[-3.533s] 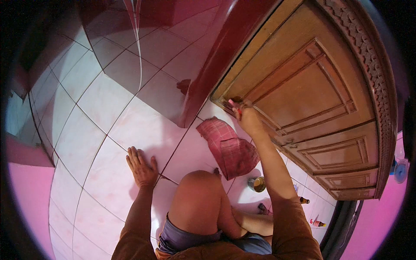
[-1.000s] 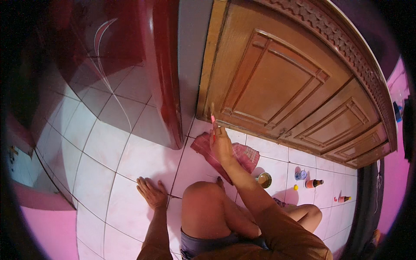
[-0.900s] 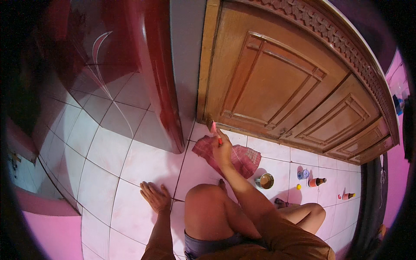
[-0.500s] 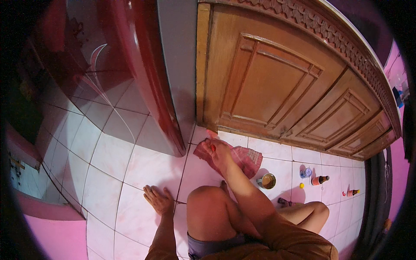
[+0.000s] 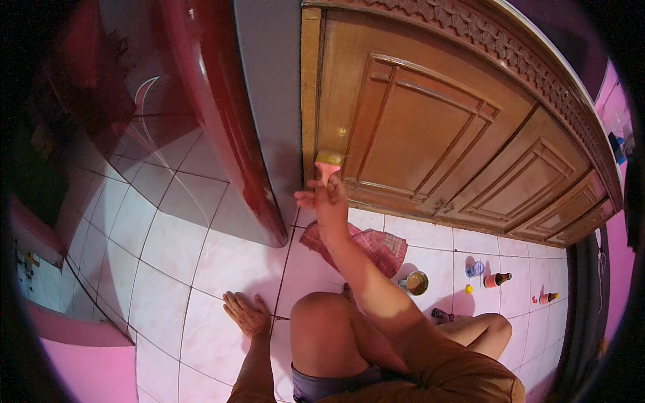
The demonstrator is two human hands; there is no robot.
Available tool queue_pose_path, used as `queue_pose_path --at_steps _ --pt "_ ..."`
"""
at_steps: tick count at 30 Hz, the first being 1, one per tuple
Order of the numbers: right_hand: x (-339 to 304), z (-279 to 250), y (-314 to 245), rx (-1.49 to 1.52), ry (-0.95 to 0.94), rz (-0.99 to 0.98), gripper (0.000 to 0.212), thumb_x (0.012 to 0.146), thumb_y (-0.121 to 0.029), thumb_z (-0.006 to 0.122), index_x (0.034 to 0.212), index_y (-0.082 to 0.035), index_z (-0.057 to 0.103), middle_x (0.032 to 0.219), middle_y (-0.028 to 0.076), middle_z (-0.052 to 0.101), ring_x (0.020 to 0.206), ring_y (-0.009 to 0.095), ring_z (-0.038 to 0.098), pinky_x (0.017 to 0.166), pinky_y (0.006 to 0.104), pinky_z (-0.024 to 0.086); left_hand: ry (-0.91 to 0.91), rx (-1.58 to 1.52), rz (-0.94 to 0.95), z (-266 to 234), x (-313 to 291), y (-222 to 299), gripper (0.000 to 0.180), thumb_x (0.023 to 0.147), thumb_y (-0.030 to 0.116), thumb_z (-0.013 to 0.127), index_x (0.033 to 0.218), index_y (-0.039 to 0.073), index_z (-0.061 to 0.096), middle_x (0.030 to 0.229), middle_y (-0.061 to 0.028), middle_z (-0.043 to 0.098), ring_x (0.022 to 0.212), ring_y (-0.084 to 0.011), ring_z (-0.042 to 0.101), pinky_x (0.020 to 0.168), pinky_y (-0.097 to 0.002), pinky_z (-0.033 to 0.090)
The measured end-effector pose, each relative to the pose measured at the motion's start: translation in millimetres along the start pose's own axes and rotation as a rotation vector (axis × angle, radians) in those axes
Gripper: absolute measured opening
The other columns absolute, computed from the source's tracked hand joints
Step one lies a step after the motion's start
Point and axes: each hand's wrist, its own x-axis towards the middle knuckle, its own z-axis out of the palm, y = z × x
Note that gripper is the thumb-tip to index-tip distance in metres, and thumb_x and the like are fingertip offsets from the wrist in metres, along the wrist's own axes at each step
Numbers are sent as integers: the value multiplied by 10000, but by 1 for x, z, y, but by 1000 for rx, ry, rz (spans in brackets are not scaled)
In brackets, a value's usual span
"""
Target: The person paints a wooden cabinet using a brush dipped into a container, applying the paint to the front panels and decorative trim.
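A flat paintbrush [image 5: 328, 164] with a pinkish-orange handle is pinched in my right hand [image 5: 330, 196]. Its bristles rest against the lower left part of the brown wooden cabinet [image 5: 416, 127], beside the frame of the carved panel. My left hand [image 5: 246, 314] lies flat on the white tiled floor, fingers stretched, holding nothing. Beneath my right forearm a red checked cloth [image 5: 383, 248] is spread on the tiles. Just right of the cloth stands an open can [image 5: 416, 283] with brownish liquid inside.
Right of the can are a small clear container [image 5: 475, 269], a yellow cap [image 5: 468, 289], a dark bottle [image 5: 497, 279] and a smaller bottle [image 5: 549, 297]. A glossy dark-red piece of furniture [image 5: 222, 127] rises at the left, close to the cabinet. My bent knees are near the bottles.
My right hand has moved up from the cloth to the cabinet's lower left, bringing the paintbrush against the wood. My left hand has stayed on the floor.
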Motion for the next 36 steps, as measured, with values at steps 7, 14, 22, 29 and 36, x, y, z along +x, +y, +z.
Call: queue_pose_path --at_steps 7,14,22,29,36 --pt "-5 -50 55 106 297 461 289 964 -33 500 1249 -26 544 1059 129 577 861 284 698 749 360 638 18 -53 1 4 2 4 574 917 291 544 1292 -130 434 1458 -284 386 1444 -418 249 1196 -550 168" --pt "37 -31 -4 10 144 164 225 979 -134 554 1156 4 571 966 85 572 760 217 660 697 325 630 -9 -48 0 -1 1 7 565 915 294 551 1276 -128 448 1451 -287 391 1437 -421 264 1188 -562 181" --pt "-17 33 -64 -221 42 -116 310 1020 -207 504 1238 -11 405 981 113 616 464 140 535 364 283 421 30 -55 3 -1 0 3 561 910 285 567 1271 -127 447 1451 -293 386 1434 -430 262 1181 -566 198" --pt "-1 -42 37 -359 391 372 176 985 -210 507 1072 -67 562 841 49 602 471 100 465 371 257 333 24 -50 1 -4 1 5 557 926 303 545 1269 -126 451 1452 -289 386 1436 -424 261 1183 -563 195" --pt "46 -38 9 -399 223 229 392 1022 -410 478 1044 -30 572 857 108 656 716 216 598 648 342 480 13 -39 -22 -4 0 3 563 926 299 544 1269 -138 447 1449 -285 392 1435 -419 267 1190 -557 182"
